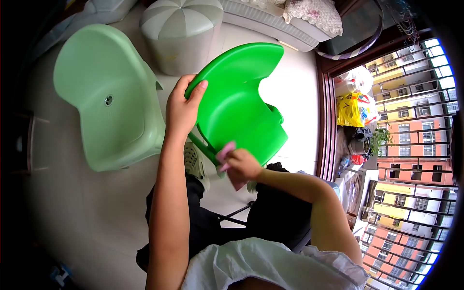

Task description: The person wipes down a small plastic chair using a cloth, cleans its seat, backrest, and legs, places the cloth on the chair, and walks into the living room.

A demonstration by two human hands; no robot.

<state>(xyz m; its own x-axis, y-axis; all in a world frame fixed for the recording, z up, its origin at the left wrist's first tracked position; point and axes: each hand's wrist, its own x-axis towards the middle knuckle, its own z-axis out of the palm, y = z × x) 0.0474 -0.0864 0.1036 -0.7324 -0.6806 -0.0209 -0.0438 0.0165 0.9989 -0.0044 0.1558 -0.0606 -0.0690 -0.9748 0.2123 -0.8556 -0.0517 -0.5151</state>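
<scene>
A bright green plastic chair (241,106) is tilted in front of my knees. My left hand (185,104) grips its upper left rim, thumb on the inner face and fingers behind the edge. Near the chair's lower edge, my right hand (241,164) is closed on a pink cloth (226,153), part of which hangs below the fingers; the hand is slightly blurred. To the left stands a pale green plastic chair (116,96) with a small round metal piece in its seat.
A round grey-and-white stool (182,34) is behind the chairs, with a grey sofa (275,21) beyond it. On the right, past a dark door frame (326,125), are a yellow bag (350,110), a plant (381,139) and window bars. A light green shoe (193,159) is below.
</scene>
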